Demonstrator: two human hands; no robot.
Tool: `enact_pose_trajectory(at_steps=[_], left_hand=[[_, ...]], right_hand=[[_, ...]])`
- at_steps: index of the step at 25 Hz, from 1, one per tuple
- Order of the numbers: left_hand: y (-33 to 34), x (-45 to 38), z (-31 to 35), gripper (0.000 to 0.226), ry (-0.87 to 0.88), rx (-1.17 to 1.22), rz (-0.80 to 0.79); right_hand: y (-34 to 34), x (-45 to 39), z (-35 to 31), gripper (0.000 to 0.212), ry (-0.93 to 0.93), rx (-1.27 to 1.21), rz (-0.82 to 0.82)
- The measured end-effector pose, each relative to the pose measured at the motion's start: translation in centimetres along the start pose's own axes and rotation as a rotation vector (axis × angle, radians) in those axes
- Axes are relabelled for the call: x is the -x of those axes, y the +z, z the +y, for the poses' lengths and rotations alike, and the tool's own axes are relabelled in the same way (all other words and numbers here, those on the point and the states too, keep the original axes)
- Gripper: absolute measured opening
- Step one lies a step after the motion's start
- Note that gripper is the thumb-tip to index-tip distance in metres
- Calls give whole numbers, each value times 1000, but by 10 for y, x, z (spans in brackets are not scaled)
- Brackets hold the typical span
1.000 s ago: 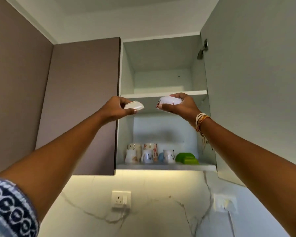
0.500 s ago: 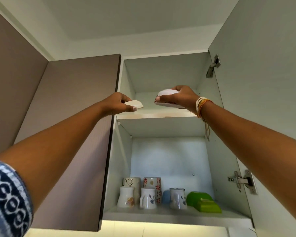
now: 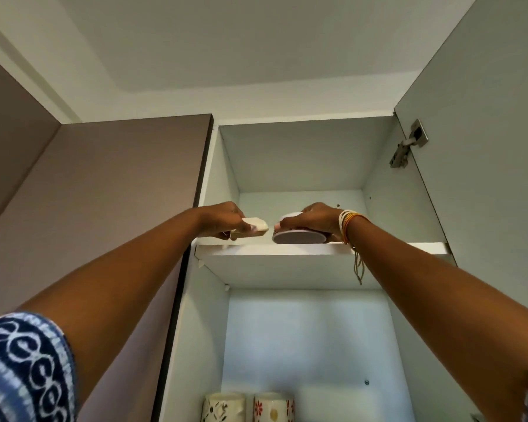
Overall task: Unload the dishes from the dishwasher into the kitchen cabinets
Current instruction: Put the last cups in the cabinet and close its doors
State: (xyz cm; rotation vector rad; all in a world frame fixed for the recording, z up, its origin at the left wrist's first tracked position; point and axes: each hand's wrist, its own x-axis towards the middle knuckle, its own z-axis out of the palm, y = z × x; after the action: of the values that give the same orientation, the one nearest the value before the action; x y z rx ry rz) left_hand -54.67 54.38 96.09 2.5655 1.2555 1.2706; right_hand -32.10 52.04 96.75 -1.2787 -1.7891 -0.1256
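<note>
Bowl (image 3: 297, 237) in my right hand (image 3: 313, 219), upside down, its round base facing me, sits at the front edge of the upper shelf (image 3: 317, 248) of the open cabinet; I cannot tell whether it is touching the board. My fingers wrap over its top and grip it. Just to its left, close but apart, my left hand (image 3: 226, 221) pinches a small cream dish (image 3: 252, 227), tilted, over the same shelf's left end. Bangles (image 3: 346, 223) ring my right wrist, with threads hanging below the shelf edge. The cabinet door (image 3: 485, 147) stands open on the right, its hinge (image 3: 407, 144) near the top. Down on the lower shelf, two patterned mugs (image 3: 247, 406) stand side by side, only their tops showing. A brown closed door (image 3: 119, 193) lies to the left. My blue patterned sleeve (image 3: 22, 370) fills the bottom left corner.
</note>
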Motion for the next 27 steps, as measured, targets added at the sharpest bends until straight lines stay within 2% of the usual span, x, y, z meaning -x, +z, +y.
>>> enact_pose_trajectory(at_steps=[3, 5, 9, 13, 17, 22, 27], left_hand=[[0, -13, -6, 29, -61, 57, -53], [5, -15, -10, 23, -86, -13, -77], [12, -18, -14, 27, -129, -139, -133], [8, -21, -16, 32, -195, -98, -195], [7, -19, -14, 23, -248, -57, -253], [8, -15, -12, 38, -260, -96, -234], [11, -12, -9, 47, -256, -143, -122]], right_hand=[[6, -13, 9, 58, -9, 29, -36], [9, -15, 9, 61, -6, 100, -69], [10, -16, 8, 50, 15, 259, -147], [9, -11, 4, 43, 26, 288, -204], [7, -5, 2, 44, 52, 200, -364], [0, -3, 4, 26, 70, -77, -253], [2, 5, 1, 31, 118, 34, -275]])
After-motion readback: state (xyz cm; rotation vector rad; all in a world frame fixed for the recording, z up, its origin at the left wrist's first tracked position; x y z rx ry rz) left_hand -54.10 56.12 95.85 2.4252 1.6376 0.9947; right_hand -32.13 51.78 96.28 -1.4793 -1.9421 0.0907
